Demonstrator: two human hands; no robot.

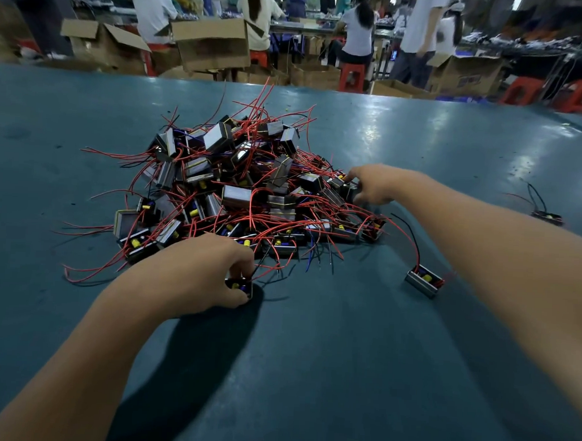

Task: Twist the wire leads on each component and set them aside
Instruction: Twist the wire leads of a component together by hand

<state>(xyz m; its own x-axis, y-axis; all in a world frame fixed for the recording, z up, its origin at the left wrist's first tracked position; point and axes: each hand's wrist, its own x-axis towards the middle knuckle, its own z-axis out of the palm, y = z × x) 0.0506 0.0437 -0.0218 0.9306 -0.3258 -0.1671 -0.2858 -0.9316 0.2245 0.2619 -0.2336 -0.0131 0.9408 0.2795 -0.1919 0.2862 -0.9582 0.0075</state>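
A heap of small box-shaped components (231, 185) with red and black wire leads lies in the middle of the teal table (311, 353). My left hand (202, 273) rests at the heap's near edge, fingers closed around one component (239, 286) with yellow and blue parts showing. My right hand (371, 185) reaches into the heap's right side, fingers curled on a dark component (348, 189) there. One component (424, 281) with a black lead lies alone between my arms. Another component (547, 216) with twisted leads sits far right.
The table's far edge runs across the top of the view. Beyond it stand open cardboard boxes (210, 42), red stools (352, 75) and several seated or standing people at other benches. Bare teal surface stretches in front of me and to the left.
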